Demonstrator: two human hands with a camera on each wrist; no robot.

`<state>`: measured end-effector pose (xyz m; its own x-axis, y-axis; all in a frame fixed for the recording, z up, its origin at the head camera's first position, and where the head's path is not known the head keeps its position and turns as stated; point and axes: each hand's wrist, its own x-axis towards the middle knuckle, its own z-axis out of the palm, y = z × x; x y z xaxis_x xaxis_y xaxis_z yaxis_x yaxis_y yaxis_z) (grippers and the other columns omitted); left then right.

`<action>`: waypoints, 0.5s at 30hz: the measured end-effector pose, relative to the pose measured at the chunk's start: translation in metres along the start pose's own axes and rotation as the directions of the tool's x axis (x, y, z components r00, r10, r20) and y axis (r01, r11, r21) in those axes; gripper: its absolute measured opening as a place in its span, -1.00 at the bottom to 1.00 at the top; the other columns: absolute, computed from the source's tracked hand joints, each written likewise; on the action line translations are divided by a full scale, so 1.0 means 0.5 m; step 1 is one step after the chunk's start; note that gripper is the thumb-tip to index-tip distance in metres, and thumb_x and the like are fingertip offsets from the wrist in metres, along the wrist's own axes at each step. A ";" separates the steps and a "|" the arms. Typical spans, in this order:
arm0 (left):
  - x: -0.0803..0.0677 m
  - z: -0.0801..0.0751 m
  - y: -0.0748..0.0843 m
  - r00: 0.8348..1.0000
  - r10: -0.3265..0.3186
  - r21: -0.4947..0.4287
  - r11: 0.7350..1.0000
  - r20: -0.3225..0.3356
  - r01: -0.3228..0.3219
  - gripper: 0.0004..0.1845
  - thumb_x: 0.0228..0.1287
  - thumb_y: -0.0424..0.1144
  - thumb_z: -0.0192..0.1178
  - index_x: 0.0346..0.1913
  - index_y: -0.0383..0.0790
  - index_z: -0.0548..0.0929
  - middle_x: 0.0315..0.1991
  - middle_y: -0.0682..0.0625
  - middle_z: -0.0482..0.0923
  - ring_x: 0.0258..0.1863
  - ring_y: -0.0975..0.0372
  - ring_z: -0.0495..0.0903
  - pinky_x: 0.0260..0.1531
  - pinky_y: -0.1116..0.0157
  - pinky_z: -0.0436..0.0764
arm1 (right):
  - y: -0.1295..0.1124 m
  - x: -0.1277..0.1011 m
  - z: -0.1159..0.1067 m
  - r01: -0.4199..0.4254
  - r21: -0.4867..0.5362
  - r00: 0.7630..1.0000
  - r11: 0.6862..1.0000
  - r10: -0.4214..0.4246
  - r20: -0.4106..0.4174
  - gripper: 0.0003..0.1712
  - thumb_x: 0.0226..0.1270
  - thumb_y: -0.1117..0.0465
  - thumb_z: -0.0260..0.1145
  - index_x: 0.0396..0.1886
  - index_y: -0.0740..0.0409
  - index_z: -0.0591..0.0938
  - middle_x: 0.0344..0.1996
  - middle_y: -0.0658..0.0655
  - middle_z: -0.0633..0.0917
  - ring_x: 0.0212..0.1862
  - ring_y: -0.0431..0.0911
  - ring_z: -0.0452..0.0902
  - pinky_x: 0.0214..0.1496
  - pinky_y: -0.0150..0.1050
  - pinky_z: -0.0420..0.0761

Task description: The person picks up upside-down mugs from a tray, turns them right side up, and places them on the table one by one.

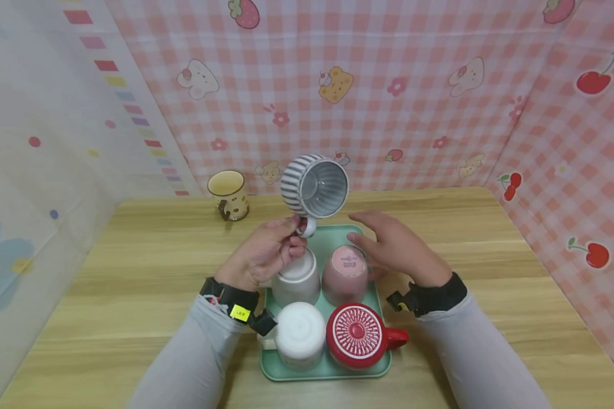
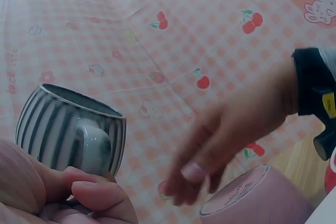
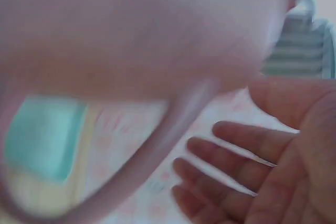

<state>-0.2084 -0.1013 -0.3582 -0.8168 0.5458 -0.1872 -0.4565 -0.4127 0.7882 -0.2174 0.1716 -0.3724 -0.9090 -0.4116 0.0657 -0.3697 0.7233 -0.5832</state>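
My left hand (image 1: 270, 250) pinches the handle of a grey-and-white striped mug (image 1: 314, 186), raised above the far end of a green tray (image 1: 332, 232) with its opening tilted toward me. In the left wrist view the fingers close on the handle of that striped mug (image 2: 73, 129). My right hand (image 1: 396, 244) has its fingers extended and holds nothing; it hovers beside an upside-down pink mug (image 1: 345, 278). The right wrist view shows spread fingers near the pink mug's handle (image 3: 152, 150).
Upside down on the tray also stand a white-grey mug (image 1: 297, 281), a white mug (image 1: 301, 332) and a red mug (image 1: 357, 335), whose handle juts over the tray's right edge. A yellow mug (image 1: 229, 196) stands upright at the back left, near the checked cloth wall (image 1: 307, 113).
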 end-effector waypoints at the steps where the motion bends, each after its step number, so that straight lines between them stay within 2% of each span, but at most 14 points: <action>1: 0.001 0.001 -0.001 1.000 0.001 -0.002 1.000 0.000 -0.001 -0.69 0.73 -0.21 -0.26 -0.06 -0.24 0.50 -0.24 0.05 0.41 -0.40 0.38 0.34 -0.42 0.53 0.43 | -0.014 -0.003 -0.001 0.036 0.042 0.999 0.998 -0.035 -0.019 -0.44 0.55 0.02 0.29 0.44 0.10 0.53 0.39 0.22 0.57 0.43 0.19 0.47 0.36 0.16 0.58; 5: 0.002 0.008 -0.003 1.000 0.000 0.006 1.000 -0.027 0.000 -0.69 0.72 -0.23 -0.23 -0.07 -0.25 0.54 -0.25 0.05 0.46 -0.41 0.39 0.38 -0.43 0.53 0.47 | -0.058 -0.015 0.004 0.161 0.231 0.986 0.960 -0.146 -0.080 -0.59 0.51 0.17 0.34 0.30 0.09 0.65 0.28 0.15 0.67 0.22 0.08 0.62 0.14 0.04 0.72; 6: 0.003 0.010 -0.004 0.999 -0.002 0.010 1.000 -0.032 0.003 -0.69 0.72 -0.24 -0.24 -0.07 -0.26 0.53 -0.25 0.05 0.46 -0.41 0.39 0.39 -0.44 0.54 0.47 | -0.065 -0.017 0.006 0.181 0.262 0.982 0.948 -0.163 -0.091 -0.61 0.50 0.20 0.35 0.27 0.10 0.67 0.25 0.14 0.68 0.18 0.05 0.64 0.11 0.01 0.72; 7: 0.003 0.012 -0.005 0.999 -0.004 0.017 1.000 -0.035 0.005 -0.70 0.72 -0.24 -0.25 -0.07 -0.26 0.52 -0.26 0.05 0.46 -0.42 0.39 0.39 -0.45 0.54 0.46 | -0.071 -0.019 0.007 0.198 0.281 0.979 0.939 -0.177 -0.099 -0.63 0.49 0.22 0.36 0.24 0.11 0.69 0.22 0.13 0.70 0.15 0.02 0.65 0.17 0.00 0.68; 10: 0.006 0.018 -0.007 0.999 -0.011 0.031 0.999 -0.035 0.012 -0.70 0.72 -0.24 -0.24 -0.05 -0.30 0.50 -0.26 0.04 0.47 -0.42 0.39 0.41 -0.46 0.55 0.46 | -0.081 -0.024 0.006 0.163 0.343 0.986 0.925 -0.138 -0.094 -0.65 0.47 0.24 0.37 0.21 0.12 0.71 0.19 0.12 0.72 0.10 0.00 0.64 0.11 -0.05 0.67; 12: 0.009 0.021 -0.008 1.000 -0.011 0.042 0.999 -0.024 0.012 -0.70 0.72 -0.23 -0.23 -0.03 -0.33 0.49 -0.25 0.04 0.48 -0.42 0.39 0.43 -0.46 0.55 0.47 | -0.085 -0.028 0.003 0.109 0.388 0.993 0.915 -0.086 -0.076 -0.65 0.48 0.22 0.37 0.20 0.12 0.71 0.16 0.13 0.72 0.09 0.02 0.64 0.06 -0.10 0.68; 15: 0.014 0.026 -0.009 1.000 -0.011 0.056 0.998 -0.014 0.011 -0.71 0.72 -0.24 -0.20 -0.01 -0.35 0.50 -0.25 0.04 0.52 -0.42 0.40 0.46 -0.45 0.56 0.50 | -0.091 -0.030 0.001 0.013 0.469 0.999 0.883 0.007 -0.041 -0.66 0.48 0.18 0.38 0.19 0.10 0.72 0.12 0.11 0.74 0.08 0.03 0.66 0.01 -0.15 0.69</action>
<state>-0.2075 -0.0864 -0.3554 -0.8169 0.5395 -0.2041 -0.4452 -0.3647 0.8178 -0.1866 0.1449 -0.3471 -0.9189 -0.3831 0.0945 -0.2476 0.3734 -0.8940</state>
